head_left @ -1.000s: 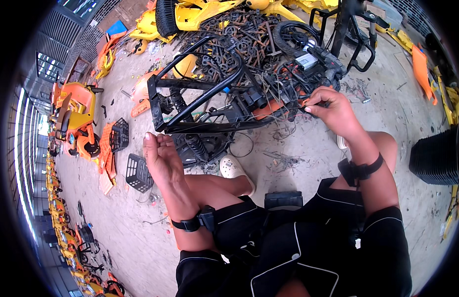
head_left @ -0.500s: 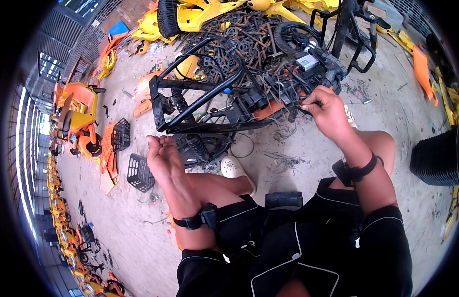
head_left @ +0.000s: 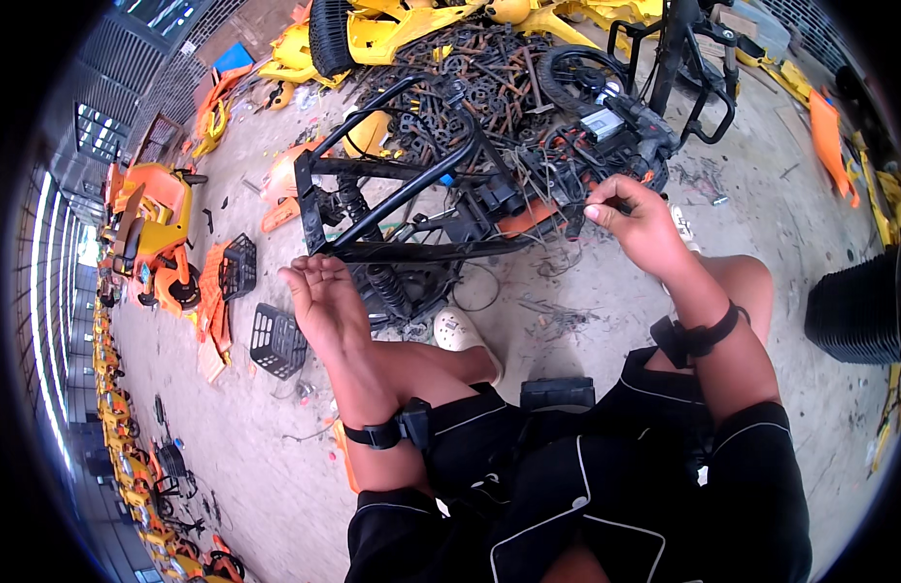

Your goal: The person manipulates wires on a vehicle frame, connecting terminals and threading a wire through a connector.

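Observation:
A stripped black scooter frame (head_left: 426,180) lies before me, with a shock absorber (head_left: 392,291), tangled wires (head_left: 538,185) and exposed electrical parts (head_left: 601,124). My left hand (head_left: 326,306) is palm up at the frame's lower left corner, thumb apart and fingers slightly curled; whether the fingertips touch the metal I cannot tell. My right hand (head_left: 625,219) is pinched on a thin dark wire beside the orange piece under the wiring. My legs and a pale clog (head_left: 455,330) are below.
A heap of rusty metal parts (head_left: 470,68) lies behind, with yellow panels (head_left: 402,34) beyond. Black crates (head_left: 275,345), orange scooter bodies (head_left: 159,223) and a long row of yellow scooters stand left. Stacked black items (head_left: 853,306) and an orange panel (head_left: 829,146) are at right.
My left hand has risen slightly toward the frame corner, its fingers a little less curled. My right hand has shifted a little left, still pinched.

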The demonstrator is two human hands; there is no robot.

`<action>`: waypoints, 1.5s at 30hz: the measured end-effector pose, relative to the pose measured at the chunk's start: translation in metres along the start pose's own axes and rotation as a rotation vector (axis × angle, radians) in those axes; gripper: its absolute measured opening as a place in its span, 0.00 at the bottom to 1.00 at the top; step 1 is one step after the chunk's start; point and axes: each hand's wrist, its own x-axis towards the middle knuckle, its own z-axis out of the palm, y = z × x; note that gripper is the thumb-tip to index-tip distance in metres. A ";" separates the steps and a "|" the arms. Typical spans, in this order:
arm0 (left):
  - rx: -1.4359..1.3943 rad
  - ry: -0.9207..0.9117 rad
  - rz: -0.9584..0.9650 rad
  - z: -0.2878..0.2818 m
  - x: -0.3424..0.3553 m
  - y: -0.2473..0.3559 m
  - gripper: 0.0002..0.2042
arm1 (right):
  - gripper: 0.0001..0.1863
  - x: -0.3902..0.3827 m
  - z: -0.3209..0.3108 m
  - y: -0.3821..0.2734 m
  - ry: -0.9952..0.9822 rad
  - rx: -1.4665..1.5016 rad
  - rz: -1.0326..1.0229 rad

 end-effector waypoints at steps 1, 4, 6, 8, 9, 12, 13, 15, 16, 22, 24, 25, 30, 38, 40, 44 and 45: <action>-0.046 -0.074 -0.022 0.003 -0.002 -0.002 0.15 | 0.05 0.000 0.000 0.000 -0.023 0.068 0.031; -0.102 -0.221 -0.103 0.015 -0.014 -0.014 0.26 | 0.05 0.002 0.007 -0.002 -0.108 0.244 0.078; -0.080 -0.343 -0.174 0.015 -0.018 -0.025 0.31 | 0.05 0.005 0.014 -0.001 -0.140 0.352 0.092; 0.048 -0.263 -0.166 0.019 -0.022 -0.031 0.27 | 0.04 0.008 0.016 -0.005 -0.152 0.378 0.119; 0.111 -0.223 -0.160 0.022 -0.024 -0.034 0.25 | 0.04 0.009 0.016 -0.007 -0.159 0.392 0.131; 0.135 -0.132 -0.095 0.015 -0.013 -0.028 0.20 | 0.04 0.017 0.011 -0.011 -0.118 0.396 0.108; 0.117 -0.106 -0.063 0.011 -0.006 -0.021 0.19 | 0.03 0.020 0.008 -0.009 -0.067 0.402 0.117; 0.040 -0.065 -0.005 0.005 0.000 -0.007 0.14 | 0.03 0.024 0.000 0.000 0.034 0.417 0.136; 0.044 -0.042 0.018 -0.001 0.003 0.001 0.14 | 0.03 0.026 -0.005 0.004 0.093 0.390 0.182; 0.060 0.078 0.062 -0.023 0.001 0.027 0.11 | 0.04 0.027 -0.031 0.007 0.187 0.362 0.218; 0.240 0.140 0.056 -0.023 -0.002 0.024 0.13 | 0.04 0.024 -0.030 0.007 0.162 0.385 0.240; 0.330 0.170 0.052 -0.022 -0.003 0.022 0.14 | 0.04 0.022 -0.026 0.009 0.126 0.378 0.223; 0.802 0.005 -0.044 0.008 -0.015 -0.021 0.14 | 0.03 0.020 -0.007 0.009 -0.103 0.400 0.117; 1.124 -0.658 -0.197 0.043 -0.051 -0.091 0.14 | 0.05 0.014 0.028 -0.007 -0.373 0.271 0.109; 1.157 -0.705 -0.265 0.055 -0.055 -0.096 0.15 | 0.03 0.014 0.034 -0.008 -0.374 0.266 0.091; 1.094 -0.757 -0.424 0.062 -0.058 -0.104 0.14 | 0.04 0.016 0.040 -0.007 -0.362 0.302 0.044; 1.038 -0.760 -0.504 0.063 -0.058 -0.104 0.13 | 0.04 0.017 0.040 -0.009 -0.319 0.314 0.070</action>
